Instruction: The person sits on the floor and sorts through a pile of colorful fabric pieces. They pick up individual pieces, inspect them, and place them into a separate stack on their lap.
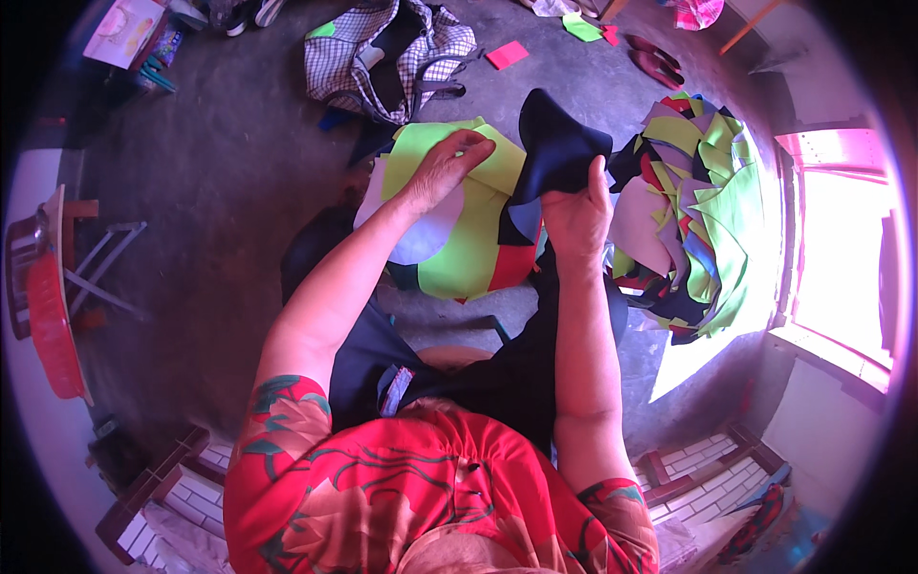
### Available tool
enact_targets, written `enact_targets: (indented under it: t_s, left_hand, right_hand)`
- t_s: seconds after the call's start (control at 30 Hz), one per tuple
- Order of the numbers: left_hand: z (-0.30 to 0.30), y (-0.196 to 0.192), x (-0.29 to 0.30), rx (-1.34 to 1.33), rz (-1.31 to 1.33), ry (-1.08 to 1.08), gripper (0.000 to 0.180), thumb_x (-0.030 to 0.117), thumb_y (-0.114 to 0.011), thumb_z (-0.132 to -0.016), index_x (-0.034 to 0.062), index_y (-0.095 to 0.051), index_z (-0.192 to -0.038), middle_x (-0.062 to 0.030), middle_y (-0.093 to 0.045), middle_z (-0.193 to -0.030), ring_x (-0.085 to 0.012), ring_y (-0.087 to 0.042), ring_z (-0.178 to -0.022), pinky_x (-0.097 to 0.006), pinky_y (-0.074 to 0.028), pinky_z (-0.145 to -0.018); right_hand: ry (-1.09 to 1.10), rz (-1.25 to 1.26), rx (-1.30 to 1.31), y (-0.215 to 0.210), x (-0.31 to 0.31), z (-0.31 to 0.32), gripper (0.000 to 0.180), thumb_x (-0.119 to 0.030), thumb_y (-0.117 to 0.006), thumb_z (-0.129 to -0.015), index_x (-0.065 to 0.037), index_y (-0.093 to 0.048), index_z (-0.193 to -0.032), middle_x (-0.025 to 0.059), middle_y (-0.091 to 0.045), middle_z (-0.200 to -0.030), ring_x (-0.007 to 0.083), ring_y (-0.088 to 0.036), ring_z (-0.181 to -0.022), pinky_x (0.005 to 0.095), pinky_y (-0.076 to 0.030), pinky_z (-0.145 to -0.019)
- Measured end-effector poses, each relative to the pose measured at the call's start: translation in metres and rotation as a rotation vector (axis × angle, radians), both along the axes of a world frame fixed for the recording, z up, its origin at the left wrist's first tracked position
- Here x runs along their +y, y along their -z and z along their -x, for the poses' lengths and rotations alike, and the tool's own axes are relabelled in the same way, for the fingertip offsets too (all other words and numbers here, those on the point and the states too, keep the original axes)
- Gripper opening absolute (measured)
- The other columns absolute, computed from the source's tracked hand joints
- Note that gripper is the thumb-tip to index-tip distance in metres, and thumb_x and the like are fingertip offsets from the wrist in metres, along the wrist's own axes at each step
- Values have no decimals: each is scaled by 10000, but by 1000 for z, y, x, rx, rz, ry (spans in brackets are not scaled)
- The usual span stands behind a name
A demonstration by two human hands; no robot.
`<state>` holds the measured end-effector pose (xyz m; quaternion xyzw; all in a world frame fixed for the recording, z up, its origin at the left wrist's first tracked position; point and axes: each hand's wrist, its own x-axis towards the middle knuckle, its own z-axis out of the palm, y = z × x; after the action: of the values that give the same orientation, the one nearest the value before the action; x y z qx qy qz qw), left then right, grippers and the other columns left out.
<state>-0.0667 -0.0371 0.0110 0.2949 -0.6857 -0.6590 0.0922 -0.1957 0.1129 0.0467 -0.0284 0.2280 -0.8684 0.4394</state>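
1. The left hand [448, 165] rests on a lime-green fabric piece [478, 234], its fingers curled and pinching the piece's upper edge near the top of the stack.
2. The right hand [577, 212] is closed around a dark navy fabric piece [555, 143], gripping its lower part so that the cloth stands up above the fist in a rounded peak.
3. The two hands are close together, the navy piece just to the right of the green one and touching it along the edge.
4. Under the green piece lie a pale white rounded piece [426, 230] and a red piece [512, 266], all stacked in front of the person's knees.
5. To the right, a loose heap of cut fabric pieces [703, 210] in green, grey, red, blue and black spreads over the floor [220, 163] toward a bright window [841, 258].
6. Farther off lies a checked bag [382, 53], lying open, with a small pink-red scrap [506, 55] beside it.
7. A pair of dark red sandals [656, 59] sits near the top right.
8. At the far left stands a red plastic basket [48, 325], possibly on a small stand; the fisheye edge makes this hard to tell.
9. Dark cloth [497, 373] covers the person's lap, below a red floral garment [421, 488].
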Motion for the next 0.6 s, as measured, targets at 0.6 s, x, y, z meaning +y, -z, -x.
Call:
enact_targets:
  t_s: [0.6]
  left_hand:
    - [2, -10, 17, 374, -514, 318, 658, 168, -730, -732, 54, -425, -1304, -67, -460, -1299, -160, -350, -1264, -297, -267, -1054]
  right_hand:
    - [-346, 315, -316, -6, 8, -4, 529, -345, -442, -941, 40, -383, -1299, 187, -428, -1339, 336, -428, -1227, 512, -316, -1037]
